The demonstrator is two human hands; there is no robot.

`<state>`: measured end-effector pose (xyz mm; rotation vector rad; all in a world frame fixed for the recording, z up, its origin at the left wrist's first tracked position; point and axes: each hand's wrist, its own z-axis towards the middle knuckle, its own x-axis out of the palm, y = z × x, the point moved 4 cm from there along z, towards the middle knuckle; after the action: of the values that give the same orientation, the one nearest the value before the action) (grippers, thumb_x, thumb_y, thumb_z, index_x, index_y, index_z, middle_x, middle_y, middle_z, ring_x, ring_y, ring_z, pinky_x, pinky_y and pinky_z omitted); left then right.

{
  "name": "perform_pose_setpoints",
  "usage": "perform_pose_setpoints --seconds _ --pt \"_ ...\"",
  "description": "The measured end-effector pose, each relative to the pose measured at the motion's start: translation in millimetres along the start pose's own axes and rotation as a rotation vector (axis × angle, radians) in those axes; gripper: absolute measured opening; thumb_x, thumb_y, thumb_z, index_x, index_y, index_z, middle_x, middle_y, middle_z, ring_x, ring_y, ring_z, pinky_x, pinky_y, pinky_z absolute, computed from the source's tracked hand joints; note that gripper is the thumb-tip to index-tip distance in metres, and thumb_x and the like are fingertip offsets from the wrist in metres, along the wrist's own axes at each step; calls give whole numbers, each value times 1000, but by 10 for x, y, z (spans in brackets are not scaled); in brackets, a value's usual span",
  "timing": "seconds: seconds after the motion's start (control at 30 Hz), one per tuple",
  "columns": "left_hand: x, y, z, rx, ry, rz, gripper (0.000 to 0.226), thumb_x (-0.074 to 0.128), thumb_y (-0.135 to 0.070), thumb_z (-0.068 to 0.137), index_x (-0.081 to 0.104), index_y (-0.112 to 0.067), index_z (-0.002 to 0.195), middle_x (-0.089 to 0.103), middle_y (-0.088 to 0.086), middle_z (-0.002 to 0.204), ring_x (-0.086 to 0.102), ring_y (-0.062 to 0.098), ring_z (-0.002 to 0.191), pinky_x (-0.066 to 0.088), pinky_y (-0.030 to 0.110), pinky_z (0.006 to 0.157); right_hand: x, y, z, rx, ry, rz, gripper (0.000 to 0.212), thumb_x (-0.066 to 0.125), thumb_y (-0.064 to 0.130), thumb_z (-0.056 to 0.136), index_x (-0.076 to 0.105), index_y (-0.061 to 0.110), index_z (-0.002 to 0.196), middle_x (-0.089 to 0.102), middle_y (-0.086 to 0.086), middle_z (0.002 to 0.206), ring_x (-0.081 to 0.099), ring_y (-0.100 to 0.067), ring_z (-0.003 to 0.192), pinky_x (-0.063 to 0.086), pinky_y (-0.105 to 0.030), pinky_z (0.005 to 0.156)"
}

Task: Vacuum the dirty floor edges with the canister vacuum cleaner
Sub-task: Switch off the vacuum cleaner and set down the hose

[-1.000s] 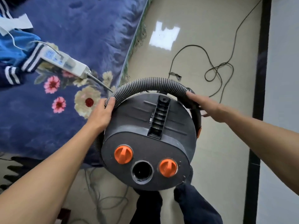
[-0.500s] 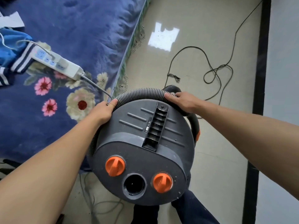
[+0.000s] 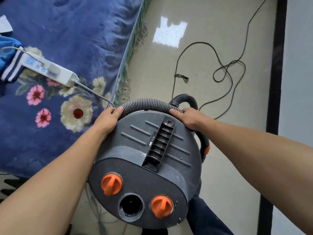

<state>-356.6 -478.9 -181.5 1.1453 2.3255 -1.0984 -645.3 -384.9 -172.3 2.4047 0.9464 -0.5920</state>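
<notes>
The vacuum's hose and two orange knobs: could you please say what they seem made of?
Hose: likely flexible grey plastic, matte, judging by its ribbed corrugations and bend. Orange knobs: apparently hard moulded plastic, smooth with slight sheen, crisp grip ridges.

Person as seen from the head-worn camera. Left hand point(image 3: 108, 119) and right hand point(image 3: 189, 117): bare, with short, pale nails. The left thumbnail point(image 3: 120, 109) and right thumbnail point(image 3: 173, 112) are the only nails plainly shown. Left forearm point(image 3: 59, 175) and right forearm point(image 3: 254, 146): bare along their whole visible length, up to the picture's edges; each looks much broader toward the edge, as a wide-angle lens renders it. Trousers point(image 3: 205, 219): dark navy cloth, matt, with soft folds, showing in two patches at the bottom edge, the larger right of centre, the smaller nearly black in shadow
</notes>
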Motion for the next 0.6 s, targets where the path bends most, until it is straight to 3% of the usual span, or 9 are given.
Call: perform_pose_setpoints --seconds 0.13,0.23,0.3,0.4,0.5,0.6 --pt "-78 12 -144 -18 8 71 71 33 -73 80 50 -28 132 52 11 137 49 34 123 37 50 106 -27 11 -15 12 0 27 85 31 89 75 62 19 111 66 -5 111 60 -29 104 45 -42 97" --pt "-121 -28 -330 2 22 241 62 32 -58 92 32 -31 147 38 20 148 37 40 133 31 49 110 -14 19 -123 20 13 55 86 34 84 80 54 18 132 58 -10 132 53 -32 121 40 -41 101" --pt "-140 -155 -546 81 22 277 53 42 -47 96 39 -24 144 43 22 143 42 40 129 34 45 109 15 -67 -285 38 -19 118 78 37 75 87 43 20 142 48 -13 143 45 -35 130 38 -45 106" --pt "-82 -423 -985 201 12 284 43 55 -37 93 56 -16 131 54 14 132 51 32 122 39 35 101 114 -351 -668 34 -103 223 66 40 68 88 44 23 138 54 -8 138 52 -31 122 42 -38 97" --pt "70 -692 -1392 284 -51 285 37 55 -33 91 59 -15 124 58 13 126 54 29 117 43 38 98 206 -656 -1170 61 -136 318 72 41 71 82 51 22 133 59 -2 129 54 -26 119 41 -35 89" --pt "256 -994 -1860 313 -45 280 33 54 -30 92 61 -14 120 63 11 119 57 30 112 45 41 95 291 -1089 -1756 173 -154 442 44 54 46 93 59 13 122 59 -4 112 54 -29 114 41 -36 91"
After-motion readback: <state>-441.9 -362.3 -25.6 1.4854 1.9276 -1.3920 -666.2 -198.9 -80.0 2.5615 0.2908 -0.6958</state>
